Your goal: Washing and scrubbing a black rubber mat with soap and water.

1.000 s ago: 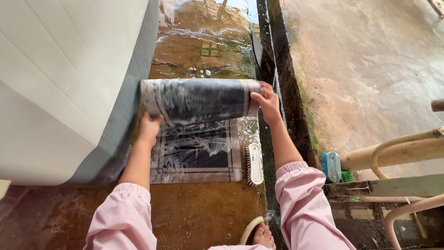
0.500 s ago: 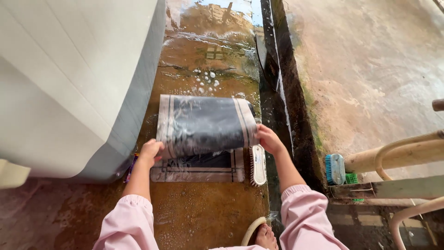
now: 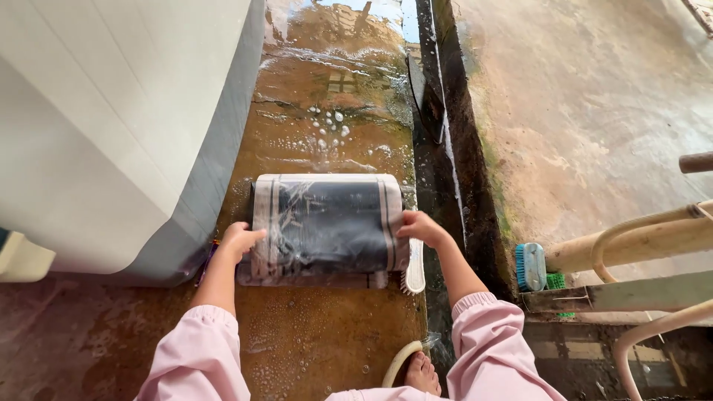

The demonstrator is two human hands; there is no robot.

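Compared with the frame a second earlier, the folded-over upper half of the wet mat has come down toward the person and now lies flat over the lower half, so the mat forms a doubled rectangle on the soapy brown floor; both hands have moved with it from the far edge to its sides. Left hand: pressed against the mat's left edge, fingers curled over the border, apparently gripping the cloth. Right hand: at the mat's right edge, fingers bent on the striped border; whether it pinches the cloth or only presses on it cannot be told. Mat: dark centre, pale striped borders, glossy with water and foam, lying just right of the large white appliance whose grey corner stands beside its left edge. White scrubbing brush: touching the mat's lower right corner, bristles facing the mat, partly under the right wrist. Dark drain channel: running along the floor to the right of the mat. Blue-and-white brush: well right of the mat, beyond the channel, near the pale pipes. Pale hose: below the mat, beside the person's bare foot
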